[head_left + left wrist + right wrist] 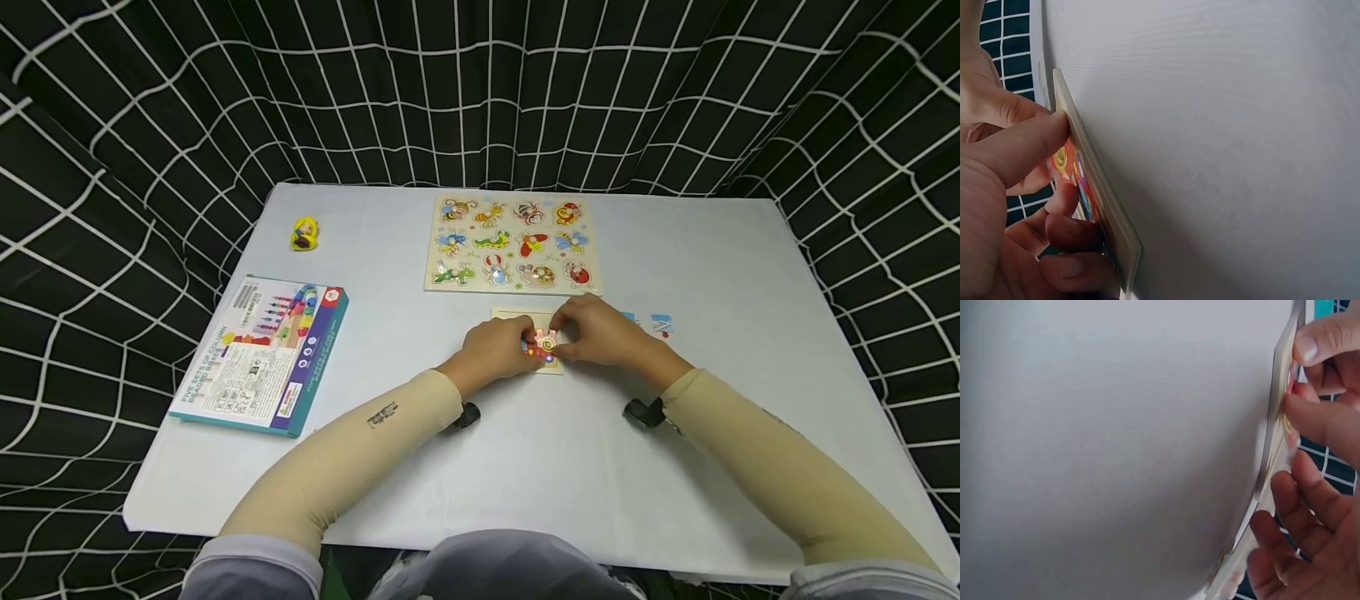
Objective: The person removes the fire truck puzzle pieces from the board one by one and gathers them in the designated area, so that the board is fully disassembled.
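A small wooden jigsaw tray (510, 313) lies on the white table in front of the body. My right hand (600, 333) pinches a pink jigsaw piece (547, 340) with a yellow spiral between thumb and index finger, over the tray. On the left, my left hand (495, 350) holds a red-and-blue jigsaw piece (529, 347) between thumb and curled fingers. The left wrist view shows the left thumb at the tray's raised edge (1113, 219). In the right wrist view the pink piece is mostly hidden by fingers (1310, 415).
Behind the tray lies an insect puzzle board (513, 285). Loose blue jigsaw pieces (662, 323) lie right of the right hand. A boxed bead toy (258, 358) lies at left, with a small yellow toy (304, 234) beyond. Netted black curtain (480, 92) surrounds the table.
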Available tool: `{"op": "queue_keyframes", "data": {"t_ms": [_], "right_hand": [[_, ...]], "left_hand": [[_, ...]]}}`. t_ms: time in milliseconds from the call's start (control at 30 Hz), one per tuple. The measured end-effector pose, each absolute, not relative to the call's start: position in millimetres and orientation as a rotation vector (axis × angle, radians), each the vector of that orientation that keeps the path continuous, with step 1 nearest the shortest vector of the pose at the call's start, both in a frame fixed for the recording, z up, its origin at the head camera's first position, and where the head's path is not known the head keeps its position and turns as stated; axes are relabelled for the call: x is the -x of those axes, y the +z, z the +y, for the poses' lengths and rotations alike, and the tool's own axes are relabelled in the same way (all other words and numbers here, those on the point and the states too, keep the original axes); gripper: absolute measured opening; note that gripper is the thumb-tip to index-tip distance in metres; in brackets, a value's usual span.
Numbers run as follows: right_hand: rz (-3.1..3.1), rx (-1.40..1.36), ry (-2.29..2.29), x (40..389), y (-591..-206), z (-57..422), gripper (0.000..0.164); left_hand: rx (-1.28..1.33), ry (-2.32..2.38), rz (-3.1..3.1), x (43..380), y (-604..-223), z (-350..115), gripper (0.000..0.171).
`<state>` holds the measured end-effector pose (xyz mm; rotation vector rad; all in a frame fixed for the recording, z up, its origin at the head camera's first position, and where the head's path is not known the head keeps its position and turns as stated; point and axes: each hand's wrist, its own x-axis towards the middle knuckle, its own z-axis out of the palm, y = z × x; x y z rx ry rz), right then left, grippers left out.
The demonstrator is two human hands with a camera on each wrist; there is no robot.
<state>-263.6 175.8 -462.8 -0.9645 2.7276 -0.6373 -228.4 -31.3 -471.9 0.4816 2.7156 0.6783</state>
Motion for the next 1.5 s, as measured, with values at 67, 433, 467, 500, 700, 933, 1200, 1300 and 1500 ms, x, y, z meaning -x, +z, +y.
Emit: {"op": "queue_keyframes", "data": {"t_ms": [67, 433, 467, 500, 700, 933, 1200, 1300, 1500], "right_hand": [[2.743, 0.968, -0.625, 264.4, -463.3, 174.4, 0.028], [2.751, 0.963, -0.661, 259.2, -461.6, 166.9, 0.03], [2.75, 0.958, -0.669, 258.4, -461.2, 166.3, 0.03], [2.755, 0.961, -0.67, 257.9, -460.8, 166.2, 0.029], [2.804, 0.938, -0.67, 256.1, -452.0, 203.4, 0.024], [2.852, 0.779, -0.606, 245.8, -452.3, 305.3, 0.024], [2.861, 0.62, -0.608, 245.7, -451.4, 338.7, 0.025], [2.8, 0.556, -0.589, 247.5, -451.1, 337.8, 0.027], [2.749, 0.442, -0.657, 245.7, -445.3, 323.3, 0.034]], "left_hand": [[-0.458, 0.683, 2.708, 229.0, -472.4, -31.6, 0.035], [-0.419, 0.699, 2.676, 229.9, -471.4, -31.5, 0.034], [-0.417, 0.699, 2.677, 229.9, -471.4, -31.8, 0.034], [-0.417, 0.696, 2.678, 229.8, -471.1, -32.2, 0.034], [-0.436, 0.679, 2.676, 231.1, -470.5, -30.7, 0.036], [-0.453, 0.644, 2.649, 230.8, -470.0, -31.6, 0.036], [-0.45, 0.596, 2.651, 232.9, -458.3, -36.7, 0.034], [-0.438, 0.592, 2.675, 231.3, -459.5, -41.8, 0.033], [-0.393, 0.544, 2.735, 226.6, -464.0, -53.8, 0.033]]}}
